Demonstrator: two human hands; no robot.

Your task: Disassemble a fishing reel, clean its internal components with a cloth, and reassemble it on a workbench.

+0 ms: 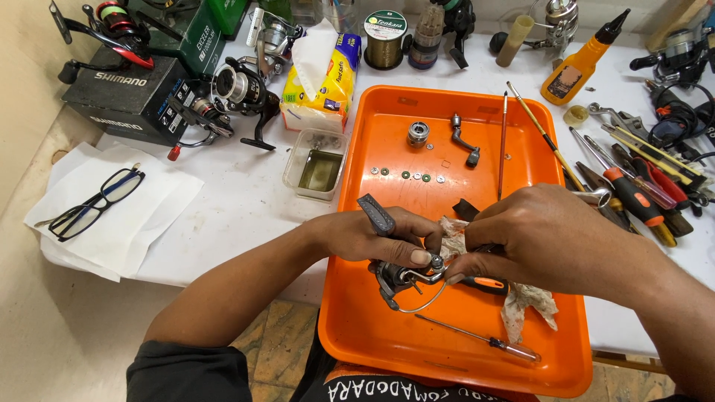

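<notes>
Over the orange tray (pixel 387 327), my left hand (pixel 372 237) grips a dark spinning-reel body (pixel 398 275) whose wire bail loops down below it. My right hand (pixel 547 234) pinches the reel's front together with a dirty rag (pixel 525 301) and an orange-handled tool (pixel 488 283). Farther back on the tray lie a small metal spool part (pixel 418 134), a reel handle arm (pixel 465 141), a row of small washers (pixel 406 175) and a thin brush (pixel 503 145). A slim screwdriver (pixel 477 339) rests near the tray's front.
Several fishing reels (pixel 238 89) and a black box (pixel 126 97) stand at the back left. Glasses (pixel 97 202) lie on white paper. A small clear dish (pixel 316 164), a tissue pack (pixel 320 82), an orange bottle (pixel 581 63) and several screwdrivers and pliers (pixel 640 186) surround the tray.
</notes>
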